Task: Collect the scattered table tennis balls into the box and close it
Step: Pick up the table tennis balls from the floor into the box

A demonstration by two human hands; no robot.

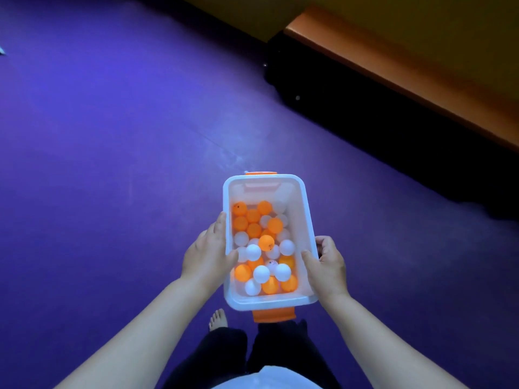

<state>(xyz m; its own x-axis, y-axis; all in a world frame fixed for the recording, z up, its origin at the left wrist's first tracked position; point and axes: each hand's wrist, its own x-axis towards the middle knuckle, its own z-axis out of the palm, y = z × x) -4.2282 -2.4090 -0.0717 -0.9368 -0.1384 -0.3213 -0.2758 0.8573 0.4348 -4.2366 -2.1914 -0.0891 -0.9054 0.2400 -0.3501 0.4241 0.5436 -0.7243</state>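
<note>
Open-topped white rectangular plastic box: I am watching left hand and right hand gripping its long rims, thumbs inside. Containing orange and white table tennis balls.

The person wears black trousers; the two legs show as dark, loosely fitting shapes with a narrow gap between them. A white top appears as a rounded pale patch at the bottom edge of the view, overlapping the waist of the trousers. The left forearm and the right forearm are uncovered along their whole visible length. The left hand and the right hand are bare. One bare foot shows past the hem of the left trouser leg, toes plainly visible; the other foot is hidden.
</note>
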